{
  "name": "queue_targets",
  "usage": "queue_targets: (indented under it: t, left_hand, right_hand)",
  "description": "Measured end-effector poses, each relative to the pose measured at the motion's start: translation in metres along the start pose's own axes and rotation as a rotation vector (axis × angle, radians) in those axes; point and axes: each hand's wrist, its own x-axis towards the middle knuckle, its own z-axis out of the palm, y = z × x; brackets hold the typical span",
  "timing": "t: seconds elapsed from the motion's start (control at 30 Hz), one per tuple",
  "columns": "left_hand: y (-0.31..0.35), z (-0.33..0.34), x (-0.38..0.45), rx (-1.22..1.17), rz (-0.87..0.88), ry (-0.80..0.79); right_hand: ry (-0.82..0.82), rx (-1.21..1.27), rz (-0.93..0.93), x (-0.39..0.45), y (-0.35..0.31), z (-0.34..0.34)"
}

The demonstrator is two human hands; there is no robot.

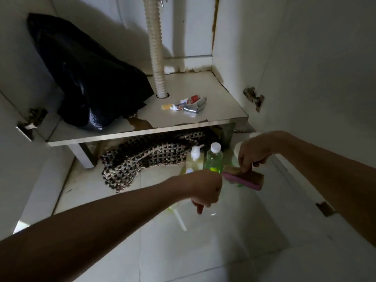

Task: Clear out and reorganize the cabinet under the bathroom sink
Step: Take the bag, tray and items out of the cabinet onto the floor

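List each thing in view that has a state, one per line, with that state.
Black bag: slumped on the cabinet shelf, left of the drain hose.
Toothpaste tubes: lying flat, squeezed.
Green bottle: upright, capped.
Pump bottle: upright beside it.
Woven mat: crumpled under the shelf.
Brush: held by the right hand.
Left hand: fingers curled; contents unclear.

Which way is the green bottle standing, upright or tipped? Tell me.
Upright: the green bottle stands on the floor, white cap on top, beside the pump bottle.
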Motion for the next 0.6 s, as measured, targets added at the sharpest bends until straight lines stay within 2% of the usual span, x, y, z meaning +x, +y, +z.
queue_targets:
  t: [0.13, 0.27, 0.47, 0.6]
  left_hand:
    - [-0.005, 0.065, 0.016, 0.322, 0.074, 0.073]
    - [-0.013, 0.111, 0.025, 0.430, 0.104, 0.095]
    - [-0.032, 0.144, 0.031, 0.407, 0.033, 0.064]
    - [-0.040, 0.147, 0.033, 0.348, -0.031, -0.005]
  right_hand:
    - [-0.006, -0.156, 0.010, 0.020, -0.005, 0.050]
    - [0.184, -0.204, 0.039, 0.040, 0.002, 0.100]
    - [0.266, -0.285, 0.059, 0.056, 0.009, 0.136]
    - [0.125, -0.295, -0.004, 0.065, 0.002, 0.143]
